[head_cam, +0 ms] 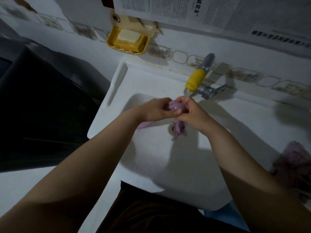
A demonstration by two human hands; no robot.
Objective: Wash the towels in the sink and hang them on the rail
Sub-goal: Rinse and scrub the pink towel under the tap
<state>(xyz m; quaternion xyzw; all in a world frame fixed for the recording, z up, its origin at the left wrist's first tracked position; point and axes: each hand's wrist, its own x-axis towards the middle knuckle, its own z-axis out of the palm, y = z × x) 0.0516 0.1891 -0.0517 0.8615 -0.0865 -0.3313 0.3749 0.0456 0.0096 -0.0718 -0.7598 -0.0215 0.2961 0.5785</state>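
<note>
Your two bare forearms are reaching forward from the bottom of the view and meeting over the basin. Your left hand (152, 109) is curling its fingers around a bunched purple towel (226, 107), gripping it from the left side. Your right hand (189, 112) is closing on the same towel from the right, with its fingertips pressing into the wet cloth just under the stream. Both hands are touching each other around the bundle.

Part of the towel is hanging down below your right hand toward the drain, and another purple fold is showing under your left wrist, lying against the basin floor. You are holding all of this inside the white sink (117, 84), near its back wall.

Water is running from the grey tap (204, 64), which is wearing a yellow sleeve (196, 79) over its spout, and the stream is landing right on the towel where your hands are meeting.

Further out, a second purple towel (296, 158) is lying crumpled on the sink's right ledge, well apart from your hands. On the tiled wall behind, a yellow soap dish (111, 42) is holding a pale soap bar (128, 36). Printed paper sheets (218, 12) are hanging above the tap. A dark appliance (42, 98) is standing to the left of the sink.
</note>
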